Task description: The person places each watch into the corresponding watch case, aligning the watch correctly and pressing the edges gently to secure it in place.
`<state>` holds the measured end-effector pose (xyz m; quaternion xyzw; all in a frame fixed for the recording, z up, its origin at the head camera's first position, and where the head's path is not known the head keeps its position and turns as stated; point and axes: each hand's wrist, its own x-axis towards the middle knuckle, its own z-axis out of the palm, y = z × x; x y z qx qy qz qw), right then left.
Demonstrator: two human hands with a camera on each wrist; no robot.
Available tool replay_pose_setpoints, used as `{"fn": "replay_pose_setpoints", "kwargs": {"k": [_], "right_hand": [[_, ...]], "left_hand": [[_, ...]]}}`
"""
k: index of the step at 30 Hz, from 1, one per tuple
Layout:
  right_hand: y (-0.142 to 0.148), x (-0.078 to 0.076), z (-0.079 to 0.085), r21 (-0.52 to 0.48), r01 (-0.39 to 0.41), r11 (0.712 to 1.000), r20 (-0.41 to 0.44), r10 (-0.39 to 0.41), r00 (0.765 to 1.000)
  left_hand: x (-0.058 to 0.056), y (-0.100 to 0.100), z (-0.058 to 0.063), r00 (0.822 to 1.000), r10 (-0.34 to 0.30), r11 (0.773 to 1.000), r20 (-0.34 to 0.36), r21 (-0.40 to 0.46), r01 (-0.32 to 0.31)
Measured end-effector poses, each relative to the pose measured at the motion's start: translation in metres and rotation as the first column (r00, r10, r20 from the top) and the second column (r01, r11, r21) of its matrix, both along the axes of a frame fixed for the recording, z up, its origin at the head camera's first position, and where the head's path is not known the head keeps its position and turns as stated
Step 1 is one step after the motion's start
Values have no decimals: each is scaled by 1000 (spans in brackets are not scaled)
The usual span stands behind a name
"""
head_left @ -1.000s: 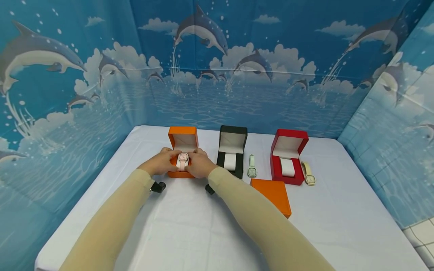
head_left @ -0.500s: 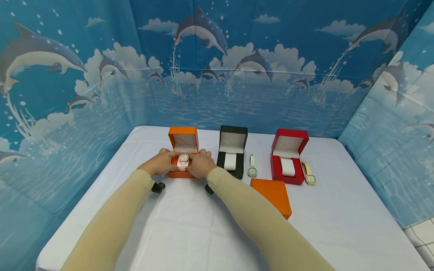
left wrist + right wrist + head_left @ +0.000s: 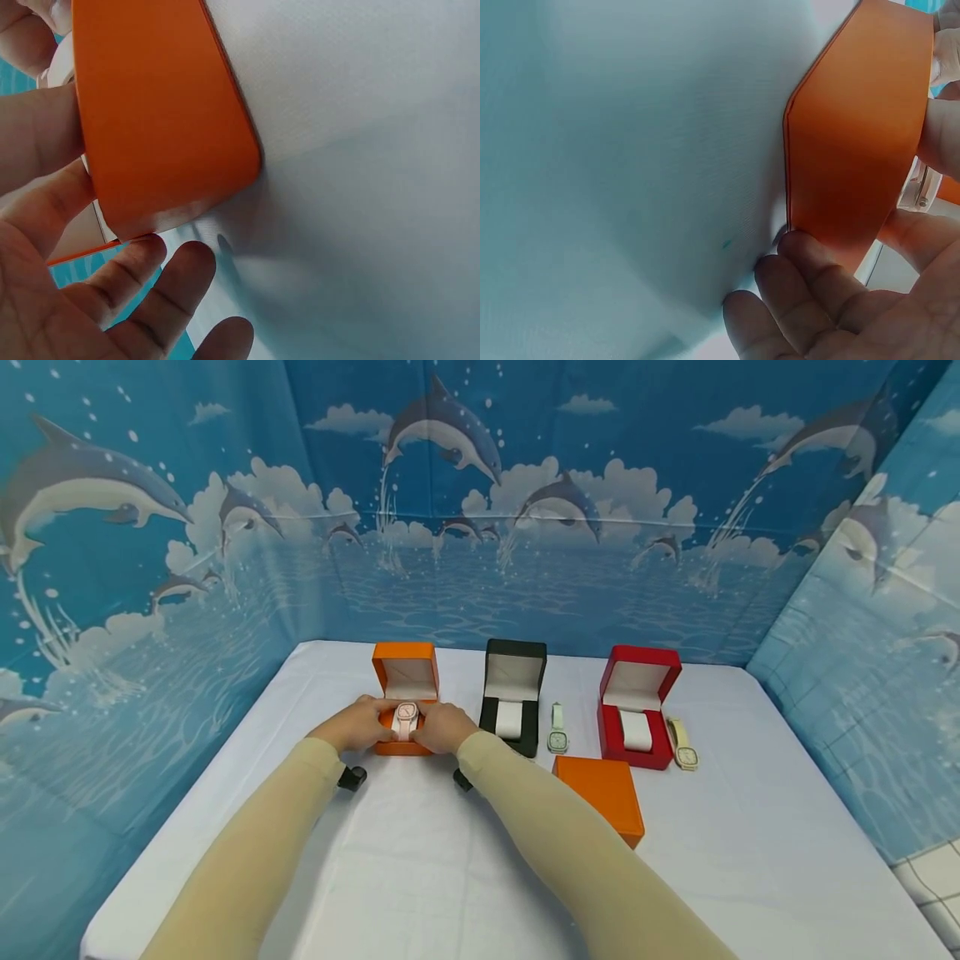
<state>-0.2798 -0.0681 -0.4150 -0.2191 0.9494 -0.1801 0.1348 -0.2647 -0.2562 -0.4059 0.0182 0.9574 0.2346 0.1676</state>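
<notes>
A pink watch [image 3: 407, 713] with a squarish face sits on a white cushion inside the open orange box [image 3: 405, 747] at the table's back left. My left hand [image 3: 360, 723] pinches the watch from the left side, thumb near the strap and index finger by the face. From the right, my right hand [image 3: 444, 728] does the same. In both wrist views the thumb and index finger reach over the box's rim, while other fingers lie along its outer orange wall [image 3: 161, 112]. The hands hide most of the cushion's sides.
Right of the hands stand an open dark green box [image 3: 529, 727] and an open red box [image 3: 611, 735], each with a white cushion. A green watch [image 3: 557, 729] and a gold watch [image 3: 682, 745] lie beside them. A closed orange box [image 3: 600, 793] is nearer the right forearm.
The outer fingers of both hands have come down slightly around the orange box. The watch stays between the hands, and the other boxes and watches are unmoved.
</notes>
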Motion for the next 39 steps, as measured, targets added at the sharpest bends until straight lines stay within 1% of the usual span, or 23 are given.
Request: {"fn": "replay_pose_setpoints", "kwargs": {"k": [6, 14, 21, 29, 32, 39], "right_hand": [[0, 0, 0, 5, 1, 1000, 12, -1, 1000], [-2, -4, -3, 13, 8, 1000, 25, -9, 1000], [-1, -3, -2, -10, 7, 1000, 44, -6, 999], [-1, -1, -2, -1, 11, 1000, 34, -11, 999], [-1, -1, -2, 4, 10, 1000, 31, -10, 999], [-1, 0, -1, 6, 8, 1000, 33, -8, 999]], "left_hand": [[2, 1, 2, 1000, -4, 1000, -9, -29, 3], [2, 2, 4, 1000, -8, 999, -7, -32, 7], [2, 2, 2, 1000, -22, 999, -18, -37, 21], [1, 1, 1, 1000, -8, 999, 0, -31, 8], [1, 1, 0, 1000, -8, 999, -4, -34, 8], [2, 2, 2, 1000, -12, 999, -2, -35, 12]]}}
